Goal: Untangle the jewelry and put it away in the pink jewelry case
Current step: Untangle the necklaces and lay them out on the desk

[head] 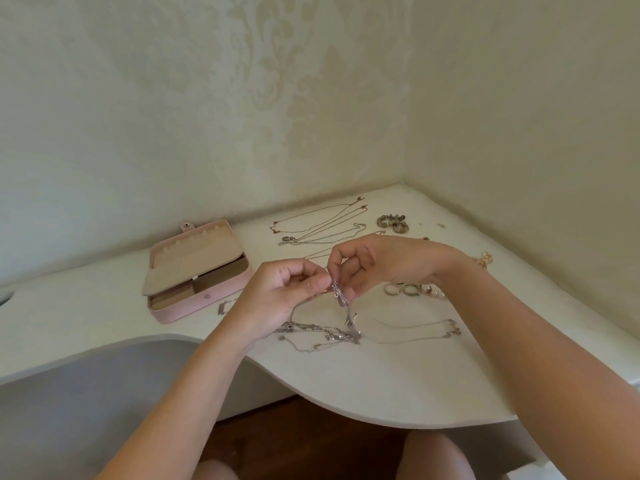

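A tangle of thin silver chains (pixel 341 315) hangs from my fingers down to the white table (pixel 398 386), where its lower loops spread out. My left hand (pixel 284 296) pinches the top of the tangle from the left. My right hand (pixel 374 263) pinches the same knot from the right, fingers curled. The pink jewelry case (pixel 207 297) lies open to the left, its beige lid flap raised and compartments showing.
Several long thin necklaces (pixel 322 223) lie stretched out behind my hands. A beaded bracelet (pixel 393 222) sits at the back right, rings (pixel 403 289) under my right wrist, a gold piece (pixel 485 260) beyond it, another chain (pixel 419 330) to the right. Walls close the corner.
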